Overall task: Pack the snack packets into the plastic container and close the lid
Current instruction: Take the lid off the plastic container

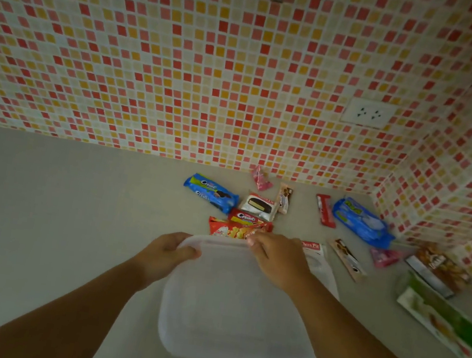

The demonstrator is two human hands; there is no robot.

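Now both hands sit at the far edge of the translucent plastic container (229, 300), which lies on the grey table (57, 198) with its lid (227, 248) on top, near the middle of the view. The left hand (167, 253) holds the lid's corner at about ten o'clock, thumb curled over the rim, so that grip is narrow and closed on the lid. The right hand (276, 260) lies at about one o'clock on the lid's far edge; its fingertips are curled down at the rim, though I cannot tell whether they pinch the lid or only press it.

Snack packets lie loose on the table beyond the container. At twelve o'clock, touching the far edge, is a red packet (230, 229), with a red cream-biscuit packet (246, 217) and a white pie packet (258, 206) just behind it. A blue biscuit packet (211, 192) lies at eleven o'clock. At two o'clock are a second blue packet (361, 220), a slim red bar (325, 210) and a pink packet (385, 256).
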